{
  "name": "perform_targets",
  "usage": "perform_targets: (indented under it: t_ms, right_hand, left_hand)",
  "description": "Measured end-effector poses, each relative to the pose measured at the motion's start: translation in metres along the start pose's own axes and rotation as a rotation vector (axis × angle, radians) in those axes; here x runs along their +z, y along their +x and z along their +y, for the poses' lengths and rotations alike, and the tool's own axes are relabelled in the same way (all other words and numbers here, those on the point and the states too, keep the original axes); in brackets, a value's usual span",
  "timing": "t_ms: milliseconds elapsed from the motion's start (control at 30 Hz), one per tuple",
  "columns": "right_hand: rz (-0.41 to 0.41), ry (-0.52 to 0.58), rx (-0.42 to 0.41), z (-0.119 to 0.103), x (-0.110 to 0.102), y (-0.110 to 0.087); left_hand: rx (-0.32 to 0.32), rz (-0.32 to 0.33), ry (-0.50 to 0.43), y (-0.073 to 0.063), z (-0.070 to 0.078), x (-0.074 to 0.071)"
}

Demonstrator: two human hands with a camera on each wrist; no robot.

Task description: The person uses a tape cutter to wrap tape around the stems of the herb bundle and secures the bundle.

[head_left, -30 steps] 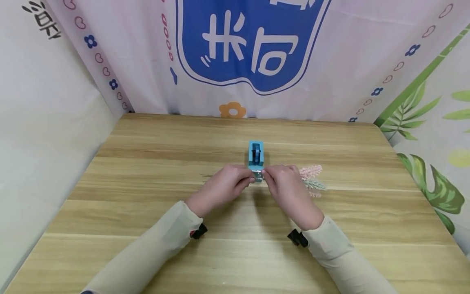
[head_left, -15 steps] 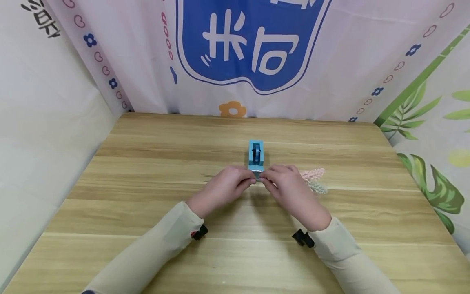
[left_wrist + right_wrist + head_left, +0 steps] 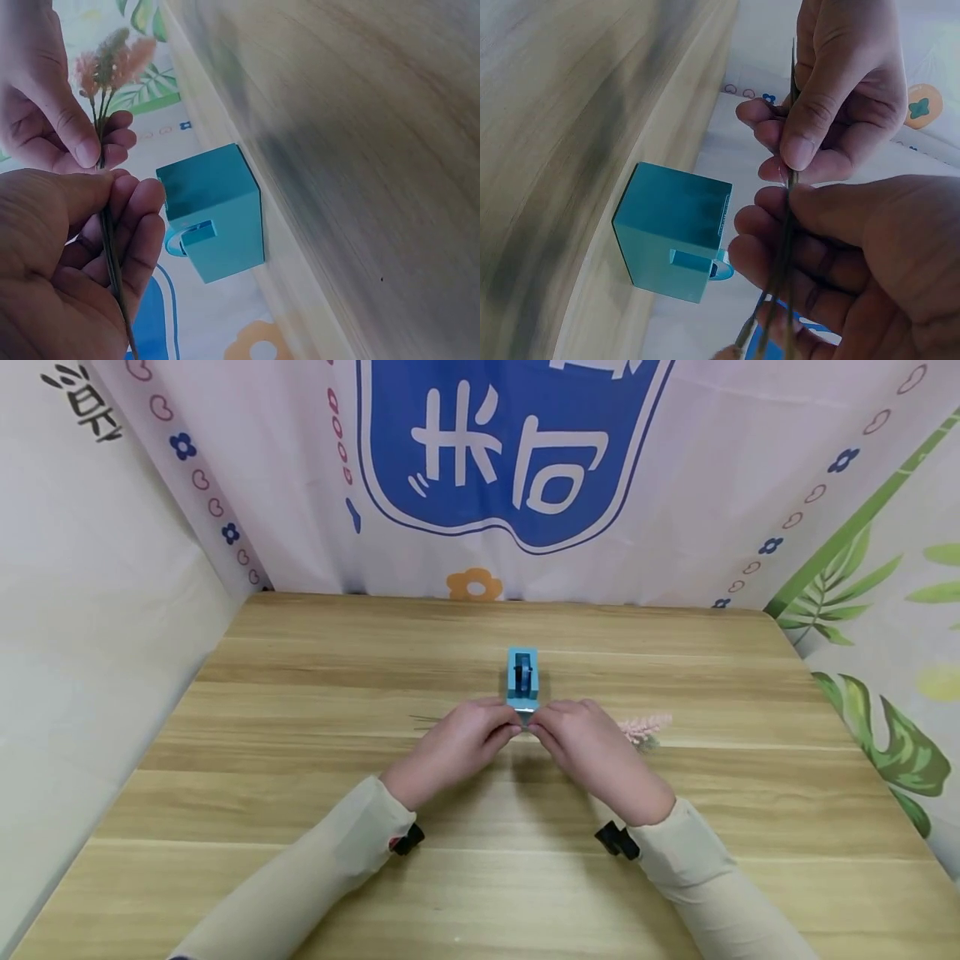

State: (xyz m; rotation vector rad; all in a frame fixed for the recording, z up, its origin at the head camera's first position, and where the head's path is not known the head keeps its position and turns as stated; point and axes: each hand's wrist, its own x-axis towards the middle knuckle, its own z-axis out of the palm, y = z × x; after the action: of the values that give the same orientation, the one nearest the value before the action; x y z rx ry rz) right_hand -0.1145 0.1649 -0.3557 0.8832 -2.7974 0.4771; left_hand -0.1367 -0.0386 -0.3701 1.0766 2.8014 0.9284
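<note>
Between both hands lies a bunch of artificial flowers, its fluffy pink and grey-green heads (image 3: 112,64) beyond the right hand and its thin dark stems (image 3: 112,262) running across both palms. My left hand (image 3: 453,747) pinches the stems between thumb and fingers. Close beside it, my right hand (image 3: 596,756) pinches them nearer the heads, the two thumb tips almost meeting. A small shiny bit of clear tape (image 3: 783,172) shows at the stems between the thumbs. Just behind the fingertips stands a blue tape dispenser (image 3: 522,672), upright on the table.
The wood-grain table (image 3: 480,885) stretches around the hands. A printed curtain (image 3: 315,552) hangs along its back edge, with white cloth (image 3: 97,627) on the left and leaf-patterned cloth (image 3: 885,635) on the right. Each sleeve cuff carries a black wrist camera (image 3: 618,840).
My right fingertips have moved in against the left ones, hiding the clear strip seen between them earlier. The flower heads have turned, so one pink head now shows most. The dispenser stays put.
</note>
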Motion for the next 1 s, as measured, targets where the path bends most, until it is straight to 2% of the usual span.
perform_targets:
  t_ms: [267,500,633,833,1000]
  right_hand:
    - [-0.034,0.037,0.018,-0.0015,-0.0016,0.0018]
    - [-0.088,0.081,0.037,-0.0019,-0.0047,0.0015]
    - [-0.082,0.082,0.022,0.0005,-0.0028,0.0019]
    - [-0.092,0.116,0.028,0.0011,-0.0016,0.0036]
    - [-0.081,0.109,0.012,0.0014,0.0003,0.0034]
  left_hand:
    - [0.032,0.014,-0.038,-0.0015,-0.0028,0.002]
    - [0.018,0.005,-0.07,-0.0018,-0.0016,0.0021]
    - [0.021,0.016,-0.073,-0.0015,-0.0022,0.0032]
    - [-0.028,-0.005,-0.067,-0.0015,0.0002,0.0034]
    - [-0.023,-0.015,-0.061,-0.0027,0.0006,0.0039]
